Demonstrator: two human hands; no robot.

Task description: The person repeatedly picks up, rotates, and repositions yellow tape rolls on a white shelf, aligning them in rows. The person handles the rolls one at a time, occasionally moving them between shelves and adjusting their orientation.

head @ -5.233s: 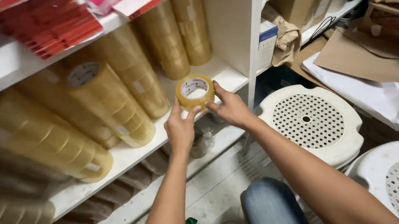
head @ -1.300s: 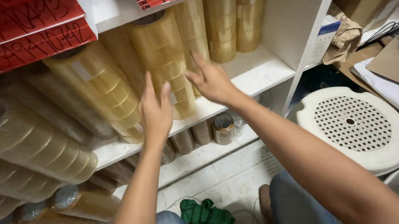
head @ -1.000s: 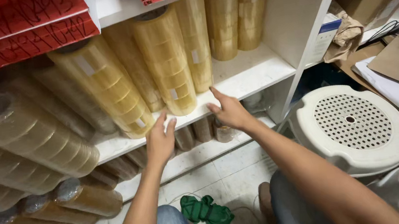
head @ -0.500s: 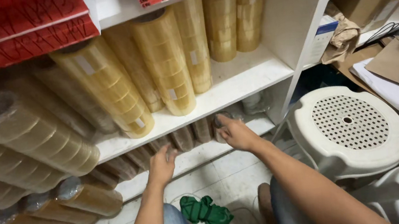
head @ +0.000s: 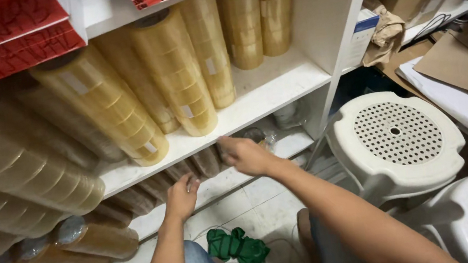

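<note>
Long stacks of yellowish clear tape rolls [head: 174,73] lean on the middle white shelf [head: 276,88]. Below it, brown tape stacks [head: 202,163] lie on the bottom shelf. My left hand [head: 181,196] reaches under the middle shelf toward those brown stacks, fingers apart, holding nothing. My right hand [head: 245,155] is at the front edge of the lower shelf, next to a wrapped tape stack [head: 258,136], fingers slightly spread and empty.
Red flat packs [head: 0,35] fill the top shelf. Two white perforated plastic stools [head: 396,136] stand to the right. A green bundle [head: 236,247] lies on the tiled floor by my knees. Cardboard and white paper [head: 461,64] pile at far right.
Both hands came down from the tape stacks on the middle shelf to the bottom shelf. The single tape roll held earlier is no longer in my hands.
</note>
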